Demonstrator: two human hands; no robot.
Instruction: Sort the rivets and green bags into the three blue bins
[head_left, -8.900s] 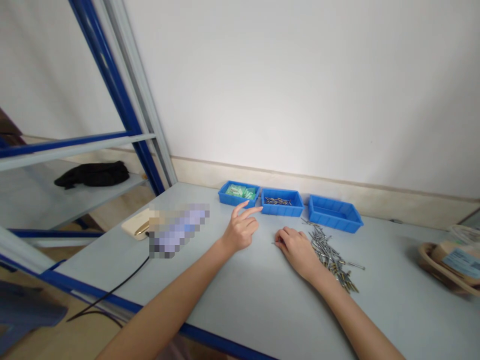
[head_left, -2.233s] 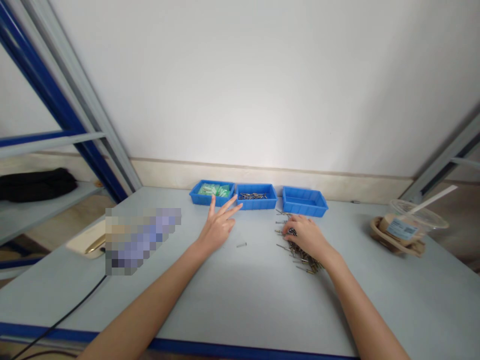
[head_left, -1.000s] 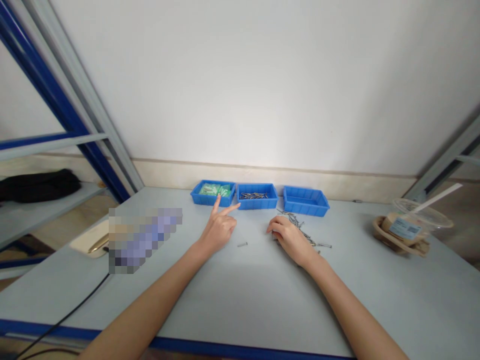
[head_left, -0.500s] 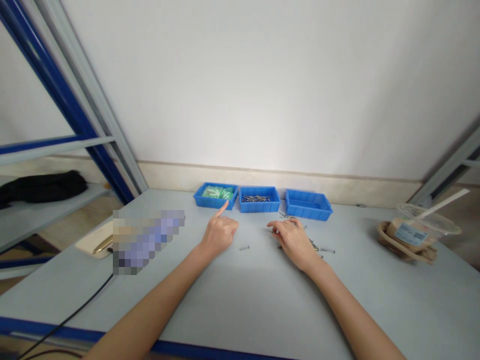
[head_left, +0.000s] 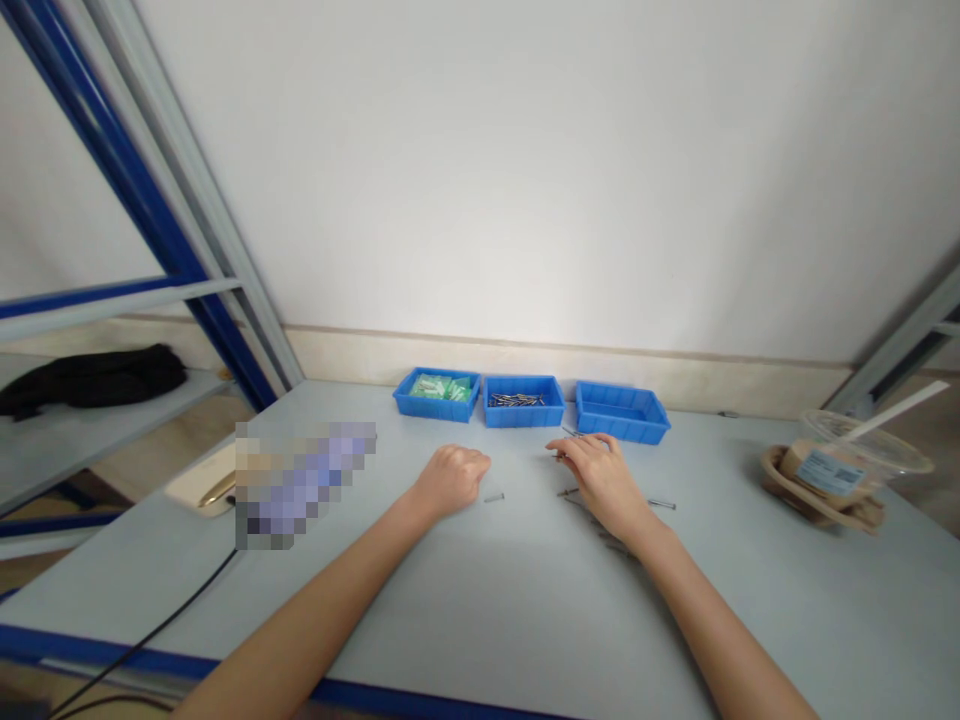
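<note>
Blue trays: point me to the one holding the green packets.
The leftmost blue tray, with green packets inside; the middle tray holds metal pins instead.

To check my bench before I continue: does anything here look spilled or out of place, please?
Yes. Loose metal pins lie scattered on the bench top around the right hand, and one lone pin lies beside the left hand. They look spilled because other pins sit together in the middle blue bin.

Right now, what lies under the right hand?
Around the right hand, loose metal pins lie on the grey table; whatever is directly beneath the palm is covered and cannot be seen.
</note>
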